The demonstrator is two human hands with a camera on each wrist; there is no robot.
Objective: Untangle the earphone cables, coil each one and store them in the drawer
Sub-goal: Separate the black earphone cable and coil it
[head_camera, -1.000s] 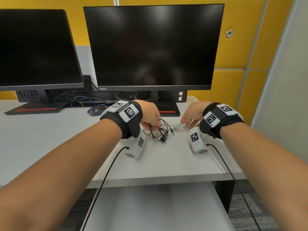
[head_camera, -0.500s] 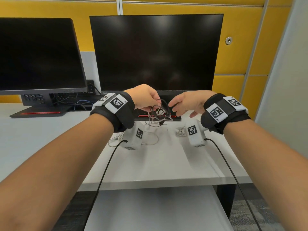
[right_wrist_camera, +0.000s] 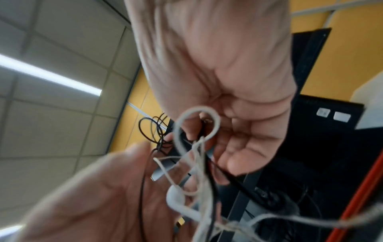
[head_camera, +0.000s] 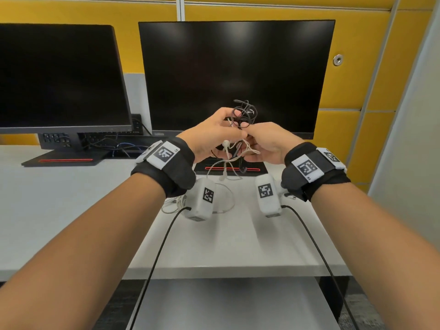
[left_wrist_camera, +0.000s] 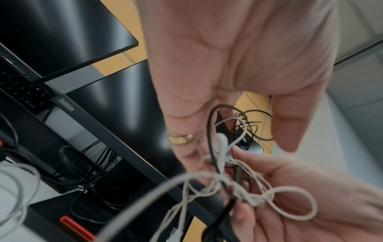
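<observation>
A tangle of black earphone cable (head_camera: 244, 113) and white earphone cable (head_camera: 234, 151) is held up in front of the middle monitor. My left hand (head_camera: 221, 129) pinches the black loops from the left. My right hand (head_camera: 259, 136) grips the tangle from the right, touching the left hand. A white earbud (head_camera: 225, 144) hangs between the palms, and more white cable (head_camera: 221, 198) trails down to the desk. In the left wrist view the white cable is knotted (left_wrist_camera: 244, 194) around the black cable (left_wrist_camera: 211, 131). The right wrist view shows a white loop (right_wrist_camera: 196, 117) and the earbud (right_wrist_camera: 176, 198). No drawer is in view.
Two dark monitors (head_camera: 235, 77) (head_camera: 59, 77) stand at the back of the white desk (head_camera: 71, 210), their bases (head_camera: 64, 160) marked with red stripes. Loose computer leads (head_camera: 128, 148) lie between them. A pale surface (head_camera: 233, 303) sits below the desk's front edge.
Both hands have risen from the desk to in front of the monitor, lifting the tangle. The right hand moved in from the white cable on the desk and now grips the tangle beside the left.
</observation>
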